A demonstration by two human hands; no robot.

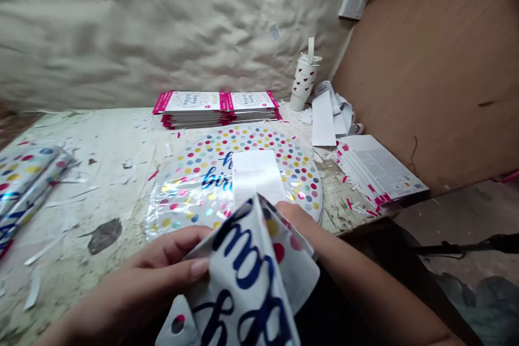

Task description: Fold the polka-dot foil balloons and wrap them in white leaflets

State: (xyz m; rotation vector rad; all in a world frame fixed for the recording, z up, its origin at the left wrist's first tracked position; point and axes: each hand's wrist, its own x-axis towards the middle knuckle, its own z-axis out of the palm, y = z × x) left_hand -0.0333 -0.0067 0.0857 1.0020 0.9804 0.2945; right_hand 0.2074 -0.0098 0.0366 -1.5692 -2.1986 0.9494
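Observation:
A folded foil balloon (245, 270), white with dark blue lettering and coloured dots, is held up close in front of me. My left hand (170, 259) is closed on its left edge, thumb pressed on the front. Behind its right side is my right hand (295, 219), at the fold, with most of its fingers hidden. A tab with a hole sticks out at the lower left of the foil. Beneath both hands lie flat round dotted foil balloons (190, 167) with blue "birthday" lettering. On top of them rests a white card (257, 173), partly covered by the folded foil.
Pink-edged printed packs (194, 102) are stacked at the back. A heart-patterned tumbler (303, 81) stands beside loose white paper (324, 119). More cards (381, 165) lie right, near the table edge. Folded balloons (24, 184) lie left. Paper scraps litter the worn tabletop (121, 135).

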